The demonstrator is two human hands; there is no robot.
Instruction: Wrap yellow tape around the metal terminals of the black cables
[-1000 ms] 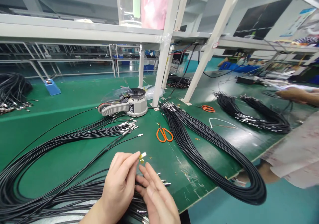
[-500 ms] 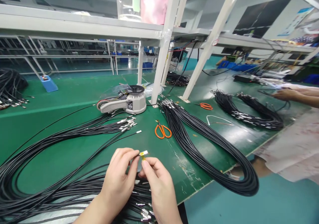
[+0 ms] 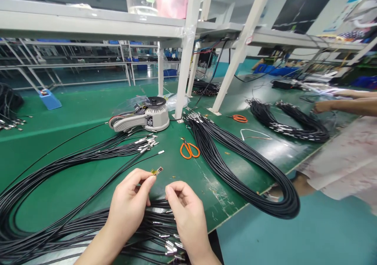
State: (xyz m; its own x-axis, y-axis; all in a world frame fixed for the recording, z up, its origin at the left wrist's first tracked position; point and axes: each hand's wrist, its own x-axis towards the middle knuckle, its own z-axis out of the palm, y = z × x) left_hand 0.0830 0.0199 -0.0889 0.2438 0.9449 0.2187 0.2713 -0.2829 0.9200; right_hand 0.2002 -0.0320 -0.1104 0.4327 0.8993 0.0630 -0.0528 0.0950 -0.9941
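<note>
My left hand (image 3: 129,204) pinches the tip of a thin black cable whose metal connector (image 3: 157,170) carries a bit of yellow tape. My right hand (image 3: 184,210) hovers just right of it, fingers curled in a pinch a short way from the connector; I cannot make out anything in them. Below both hands lies a bundle of black cables with metal ends (image 3: 159,233). Another fan of black cables (image 3: 118,149) runs across the green bench (image 3: 73,112) to the left.
A grey tape dispenser (image 3: 147,119) stands behind the cables. Orange scissors (image 3: 189,150) lie to the right, beside a long looped cable bundle (image 3: 241,167). White frame posts (image 3: 184,53) rise mid-bench. A second pair of scissors (image 3: 239,118) and a co-worker's arms (image 3: 344,104) are at the far right.
My hands have drawn apart: the right one let go of the taped connector and moved right, while the left one holds the connector slightly further left. The view drifted right.
</note>
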